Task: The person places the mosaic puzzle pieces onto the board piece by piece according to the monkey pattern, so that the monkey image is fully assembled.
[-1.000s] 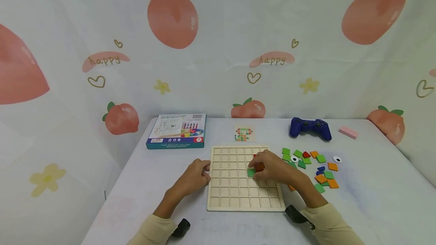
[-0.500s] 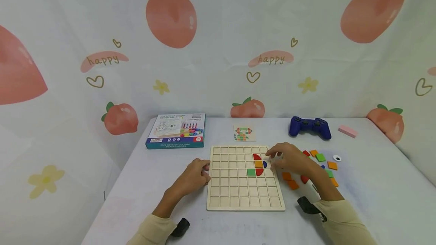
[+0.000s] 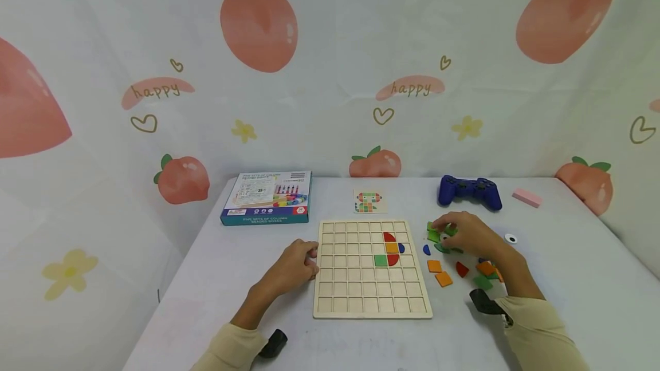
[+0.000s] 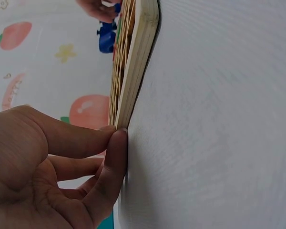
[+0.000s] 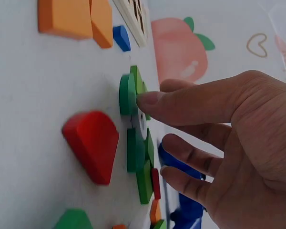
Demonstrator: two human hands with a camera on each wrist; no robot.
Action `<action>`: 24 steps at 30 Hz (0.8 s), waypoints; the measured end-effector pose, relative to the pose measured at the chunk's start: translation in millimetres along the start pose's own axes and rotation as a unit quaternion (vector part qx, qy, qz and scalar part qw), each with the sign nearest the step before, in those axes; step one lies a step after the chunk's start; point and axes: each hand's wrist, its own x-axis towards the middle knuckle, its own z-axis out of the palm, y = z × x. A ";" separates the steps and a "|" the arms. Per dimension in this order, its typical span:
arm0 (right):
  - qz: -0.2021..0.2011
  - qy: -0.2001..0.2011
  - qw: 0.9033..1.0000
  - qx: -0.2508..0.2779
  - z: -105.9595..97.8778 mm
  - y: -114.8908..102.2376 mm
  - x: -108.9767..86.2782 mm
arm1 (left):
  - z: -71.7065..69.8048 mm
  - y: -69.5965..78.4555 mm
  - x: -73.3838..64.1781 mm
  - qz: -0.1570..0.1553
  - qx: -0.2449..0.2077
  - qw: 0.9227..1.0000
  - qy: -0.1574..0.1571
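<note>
Left forearm (image 3: 254, 307) — extended from the near left — ends in the left grip (image 3: 293, 265), fingers (image 4: 107, 187) bent; right forearm (image 3: 519, 276) slants far and leftward, right grip (image 3: 471, 236) arched — thumb (image 5: 193, 104) extended, remaining fingers loosely curved.

Box (image 3: 265, 198) reads "FIVE SETS OF COLUMN" on top and front edge; line below blurry. Backdrop cloth (image 3: 309, 125) says "happy" twice. Other box print too small to read.

Head view from the near side, looking far and down, wrist views close at left hand (image 3: 293, 265) and right hand (image 3: 468, 237), all sharing the grid board (image 3: 350, 289)
</note>
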 end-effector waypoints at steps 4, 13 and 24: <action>0.006 0.001 1.000 -0.005 -2.5 4.9 -0.1 | -0.4 0.5 0.0 0.000 0.003 1.000 0.002; 0.024 -0.010 1.000 -0.001 -3.7 7.0 -2.8 | 0.6 0.6 -0.2 0.000 0.006 1.000 0.002; 0.021 -0.008 1.000 -0.005 -3.8 10.9 -1.1 | 0.4 0.2 -0.4 0.007 0.007 1.000 0.006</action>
